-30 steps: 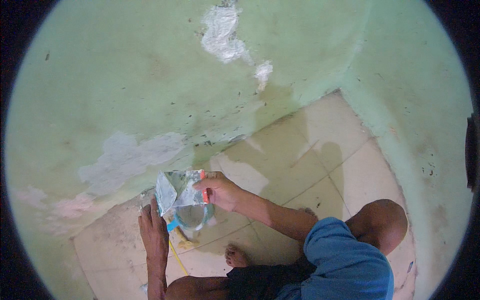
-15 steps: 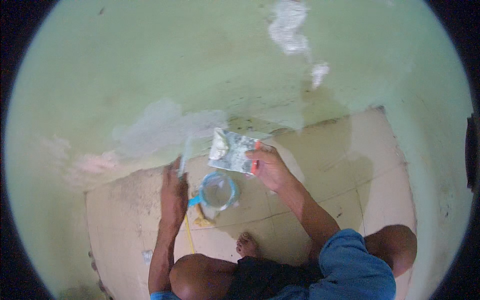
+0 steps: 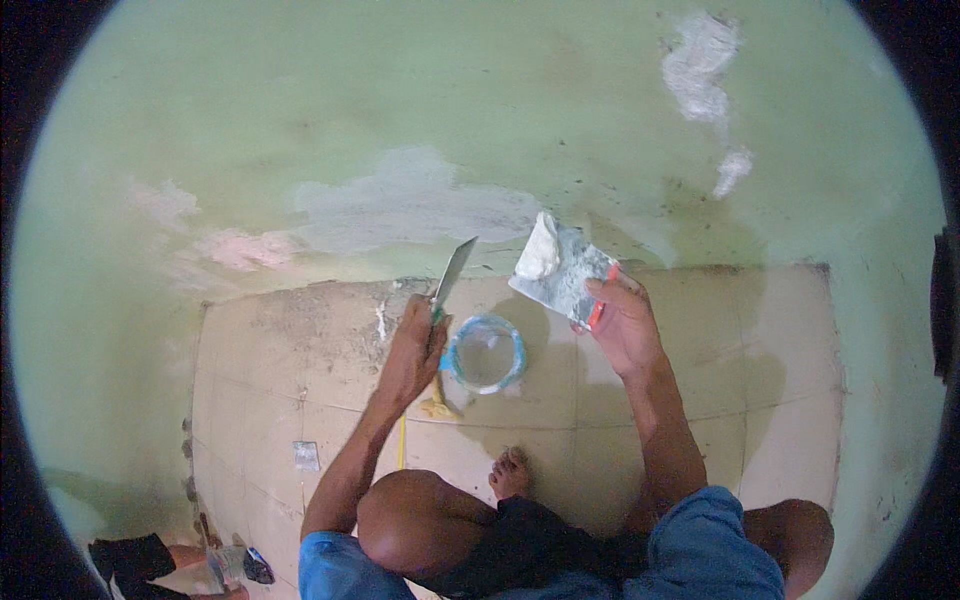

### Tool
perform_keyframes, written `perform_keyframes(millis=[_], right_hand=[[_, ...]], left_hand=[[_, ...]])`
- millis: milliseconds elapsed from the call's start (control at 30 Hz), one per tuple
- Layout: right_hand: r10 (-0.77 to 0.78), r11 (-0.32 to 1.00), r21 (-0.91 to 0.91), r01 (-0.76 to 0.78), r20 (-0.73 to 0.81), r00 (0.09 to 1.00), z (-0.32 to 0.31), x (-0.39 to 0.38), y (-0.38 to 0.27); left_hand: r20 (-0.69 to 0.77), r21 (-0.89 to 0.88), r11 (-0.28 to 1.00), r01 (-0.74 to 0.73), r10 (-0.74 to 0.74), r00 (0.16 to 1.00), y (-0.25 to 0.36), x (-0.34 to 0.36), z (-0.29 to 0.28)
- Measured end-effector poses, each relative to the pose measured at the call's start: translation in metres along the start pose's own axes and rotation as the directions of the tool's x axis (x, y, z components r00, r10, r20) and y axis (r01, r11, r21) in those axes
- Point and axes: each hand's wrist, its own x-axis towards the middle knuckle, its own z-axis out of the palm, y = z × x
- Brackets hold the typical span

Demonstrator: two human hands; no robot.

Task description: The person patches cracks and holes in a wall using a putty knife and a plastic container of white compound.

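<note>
My left hand [image 3: 408, 350] is closed round the green handle of a putty knife [image 3: 456, 268], its narrow metal blade slanting up and right. My right hand [image 3: 628, 325] grips the red-orange edge of a wide flat scraper [image 3: 582, 275] between thumb and fingers. A lump of white putty [image 3: 541, 250] clings along the scraper's far left end. The two blades are apart, in front of the wall. Below them on the tiles stands a round container with a blue rim [image 3: 520, 350] and a handle; my left hand is just left of it.
Pale grey [image 3: 400, 200], pinkish [image 3: 245, 248] and white patches [image 3: 702, 75] mark the green wall [image 3: 480, 90]. A yellowish object [image 3: 438, 406] lies beside the container. On the tiled floor [image 3: 650, 400] lies a small grey square [image 3: 306, 456]. Part of another person [image 3: 130, 562] shows at lower left.
The view has shifted, so the scene sits differently in it. The putty knife, blurred before, now leans right. The scraper is tilted more, with its putty end raised.
</note>
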Motion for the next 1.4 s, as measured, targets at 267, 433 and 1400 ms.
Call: perform_keyframes(millis=[267,433,1400], right_hand=[[0.111,0.991,-0.055,-0.121,-0.163,0.98,0.013,-0.006,0.02],[0.023,1.0,0.007,-0.023,-0.007,1.0,-0.002,-0.002,0.012],[-0.224,-0.57,-0.583,0.579,0.788,0.573,0.04,-0.012,-0.001]], left_hand=[[-0.016,0.148,0.979,-0.137,0.141,0.99,0.027,-0.002,0.013],[0.012,0.169,0.984,-0.06,0.059,0.998,-0.016,-0.008,0.009],[0.299,-0.615,0.673,0.411,-0.283,0.911,0.053,-0.005,-0.024]])
